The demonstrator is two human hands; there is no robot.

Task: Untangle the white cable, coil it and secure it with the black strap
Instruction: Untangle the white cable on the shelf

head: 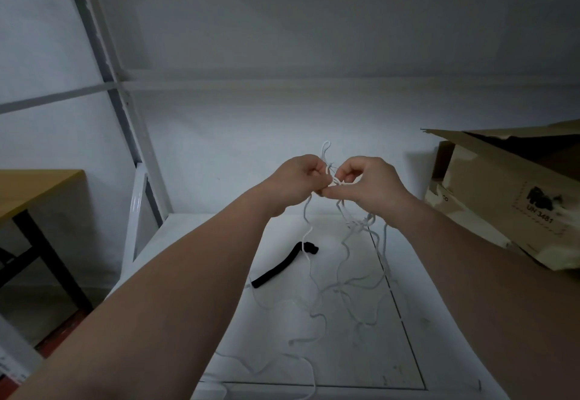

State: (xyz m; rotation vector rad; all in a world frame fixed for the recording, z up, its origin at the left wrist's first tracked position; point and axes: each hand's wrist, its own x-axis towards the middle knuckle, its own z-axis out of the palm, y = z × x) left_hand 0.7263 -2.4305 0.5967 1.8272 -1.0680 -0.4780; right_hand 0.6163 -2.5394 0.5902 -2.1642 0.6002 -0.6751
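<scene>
The white table (345, 368) lies in front of the person and reaches to the pale wall (314, 39) behind it. On the right side a torn cardboard box (502, 199) stands on the table, and its open flap leans over toward the middle, so the free room ends there. On the left side the table edge meets a white metal frame (103, 54), and beyond this a wooden desk (31, 186) with black legs stands apart from the table. Between the frame and the box the table surface is free except for the task things. Both hands are lifted above the far part of the table, close together with the fingertips nearly touching. The left hand (301, 180) is closed, its fingers curled in, and it pinches the white cable (361, 223) at a tangled spot. The right hand (367, 183) is closed in the same way, and its thumb and fingers pinch the cable just beside the left hand. A small loop of the cable stands up above the two hands. From the hands several strands hang down, with a knotted bunch just under the right hand, and they spread in loose curves over the table toward the near edge. The black strap (279, 266) lies flat on the table below the left hand, a little bent, and one hanging strand crosses its far end.
</scene>
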